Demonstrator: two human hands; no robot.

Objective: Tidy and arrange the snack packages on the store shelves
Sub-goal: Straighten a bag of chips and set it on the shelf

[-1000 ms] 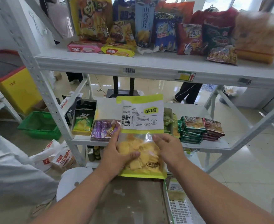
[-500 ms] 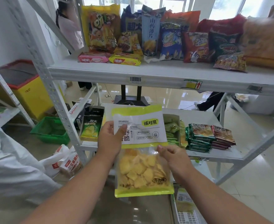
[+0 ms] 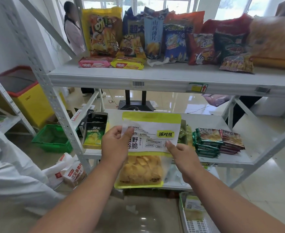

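I hold a yellow-and-white bag of crisps (image 3: 148,148) upright in front of the middle shelf (image 3: 230,159). My left hand (image 3: 115,145) pinches its upper left edge, thumb on the white label. My right hand (image 3: 180,153) grips the bag's right side at the label's lower corner. The top shelf (image 3: 155,76) carries a row of standing snack bags (image 3: 153,32) and two flat Nabati packs (image 3: 127,63). On the middle shelf lie stacked green and red packets (image 3: 217,140) at the right and a green crisp box (image 3: 94,136) at the left.
A white basket (image 3: 197,224) with another yellow bag sits low at the right. A green basket (image 3: 52,140) and a yellow chest with a red rim (image 3: 27,101) stand at the left. A white-sleeved person (image 3: 12,174) is close on my left; another person stands behind the shelves.
Both hands slid from the bag's lower, clear part up to its white label, and the bag rose in front of the middle shelf. My view tilted upward.
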